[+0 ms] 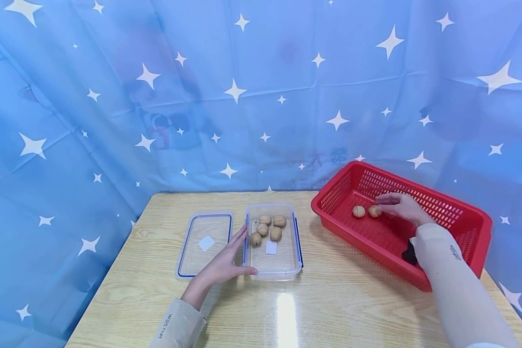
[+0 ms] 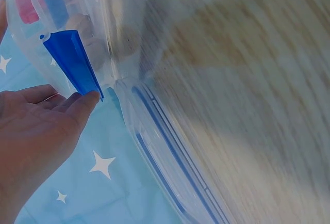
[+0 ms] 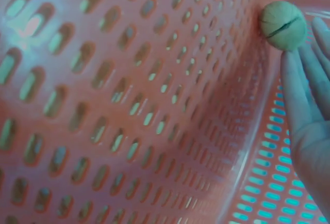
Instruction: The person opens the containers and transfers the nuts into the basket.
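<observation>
In the head view, my left hand (image 1: 226, 263) rests along the left side of a clear plastic food container (image 1: 284, 266), thumb at its near corner. Its fingers lie fairly straight, close to a blue side clip (image 2: 72, 61) in the left wrist view. Several walnuts (image 1: 276, 234) sit in the container's far half, above a white square label. Over at the right, my right hand (image 1: 402, 208) reaches down into a red basket (image 1: 374, 244). Its extended fingertips touch a walnut (image 3: 283, 26) with a dark seam. A second walnut (image 1: 358, 211) lies just left of that one.
The container's clear lid (image 1: 191, 263), with a blue seal, lies flat to the left on the wooden table (image 1: 330, 299). A blue curtain (image 1: 278, 121) with white stars hangs behind the table. Something black (image 1: 410, 253) shows beneath my right wrist.
</observation>
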The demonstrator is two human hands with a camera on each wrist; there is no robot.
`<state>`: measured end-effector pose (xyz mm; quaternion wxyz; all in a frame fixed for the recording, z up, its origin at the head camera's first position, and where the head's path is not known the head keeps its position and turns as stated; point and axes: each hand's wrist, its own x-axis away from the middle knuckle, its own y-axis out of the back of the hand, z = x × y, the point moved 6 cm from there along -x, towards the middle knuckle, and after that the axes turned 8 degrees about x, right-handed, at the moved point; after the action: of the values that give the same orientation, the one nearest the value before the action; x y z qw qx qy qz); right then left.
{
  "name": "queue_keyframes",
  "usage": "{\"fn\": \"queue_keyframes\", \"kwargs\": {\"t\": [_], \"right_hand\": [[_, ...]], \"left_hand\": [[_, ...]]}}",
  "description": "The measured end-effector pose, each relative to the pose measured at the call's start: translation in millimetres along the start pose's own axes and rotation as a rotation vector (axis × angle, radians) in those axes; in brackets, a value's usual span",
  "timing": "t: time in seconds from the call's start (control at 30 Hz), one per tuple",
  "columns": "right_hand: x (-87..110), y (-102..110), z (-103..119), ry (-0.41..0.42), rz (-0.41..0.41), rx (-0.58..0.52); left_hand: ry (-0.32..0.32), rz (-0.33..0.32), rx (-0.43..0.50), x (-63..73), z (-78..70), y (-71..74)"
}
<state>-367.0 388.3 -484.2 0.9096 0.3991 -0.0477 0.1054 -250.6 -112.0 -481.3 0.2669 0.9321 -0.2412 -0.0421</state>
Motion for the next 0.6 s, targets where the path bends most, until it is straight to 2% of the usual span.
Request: {"fn": "queue_keyframes", "kwargs": {"t": [0.27, 0.6], "right_hand": [[-0.8, 10, 6, 0.016, -0.053, -0.061], [-3.1, 15, 23, 0.006, -0.112, -0.038]], "left_hand": [[0.008, 0.000, -0.009, -0.1, 0.1, 0.0], [0.002, 0.001, -0.010, -0.8, -0.7, 0.6]]}}
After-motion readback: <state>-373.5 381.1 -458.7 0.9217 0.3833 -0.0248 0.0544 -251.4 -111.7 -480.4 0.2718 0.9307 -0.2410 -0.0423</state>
